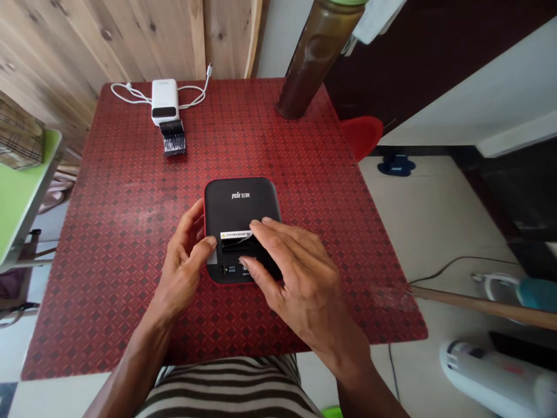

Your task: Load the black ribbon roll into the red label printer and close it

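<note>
A flat black device (pixel 241 210) with rounded corners, a red rim and white "FEJE" lettering lies on the red patterned table. My left hand (pixel 185 258) grips its left edge, thumb on the top and fingers along the side. A white warning strip (pixel 235 235) crosses the device above a dark slot (pixel 235 245). My right hand (pixel 296 261) is over the lower right part, its fingertips by the right end of that strip. Its thumb, apart from the fingers, rests near the small buttons. What lies beneath the right palm is hidden.
Farther back on the table (pixel 130 232) are a white power bank (pixel 165 100) with a white cable (pixel 198 96) and a black strip (pixel 173 138). A tall brown bottle (pixel 307 64) stands at the back right. A red stool (pixel 361 134) is beyond the right edge.
</note>
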{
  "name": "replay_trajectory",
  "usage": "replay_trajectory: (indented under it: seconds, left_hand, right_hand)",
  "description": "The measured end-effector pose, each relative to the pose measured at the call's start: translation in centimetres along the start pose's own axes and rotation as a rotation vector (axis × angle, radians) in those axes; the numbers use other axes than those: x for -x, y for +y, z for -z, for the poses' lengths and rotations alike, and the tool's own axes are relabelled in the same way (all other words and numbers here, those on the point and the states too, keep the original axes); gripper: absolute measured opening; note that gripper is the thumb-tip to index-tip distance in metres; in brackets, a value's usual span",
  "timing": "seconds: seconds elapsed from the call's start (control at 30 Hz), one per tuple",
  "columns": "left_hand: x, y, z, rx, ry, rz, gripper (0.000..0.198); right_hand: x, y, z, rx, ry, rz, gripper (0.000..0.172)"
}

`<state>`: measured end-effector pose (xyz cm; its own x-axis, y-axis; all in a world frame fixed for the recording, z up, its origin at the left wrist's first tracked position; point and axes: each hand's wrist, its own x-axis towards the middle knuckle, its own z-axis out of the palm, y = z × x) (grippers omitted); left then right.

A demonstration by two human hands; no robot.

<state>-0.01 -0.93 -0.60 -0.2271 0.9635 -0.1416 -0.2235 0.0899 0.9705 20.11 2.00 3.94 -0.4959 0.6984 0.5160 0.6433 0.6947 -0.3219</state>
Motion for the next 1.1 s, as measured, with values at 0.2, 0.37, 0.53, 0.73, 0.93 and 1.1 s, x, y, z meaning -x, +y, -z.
replay_trajectory:
  seconds: [0.2, 0.37, 0.53, 0.73, 0.93, 1.1]
  left_hand:
    - [0.7, -0.4, 0.9, -0.035, -0.004, 0.013, 0.057]
    - [2.3, -0.2, 1.5, -0.017, -0.024, 0.079, 0.059]
    - [2.3, 0.4, 1.3, -0.020, 0.013, 0.115, 0.057]
    - [2.2, 0.6, 1.3, -0.050, 0.009, 0.115, 0.057]
    - [2.4, 0.3, 1.7, -0.108, -0.053, 0.051, 0.055]
    - [2.4, 0.6, 1.0, -0.111, -0.006, 0.068, 0.053]
  right_hand:
    - [1.4, 0.7, -0.3, -0.141, -0.002, -0.029, 0.034]
    - [3.2, 1.2, 0.0, -0.216, 0.121, -0.191, 0.034]
    - [4.1, 1.4, 0.1, -0.197, 0.214, -0.266, 0.036]
    - [4.0, 1.5, 0.0, -0.189, 0.220, -0.289, 0.032]
    - [4.1, 1.5, -0.1, -0.168, 0.243, -0.312, 0.033]
    - [4.1, 1.9, -0.4, -0.166, 0.277, -0.352, 0.033]
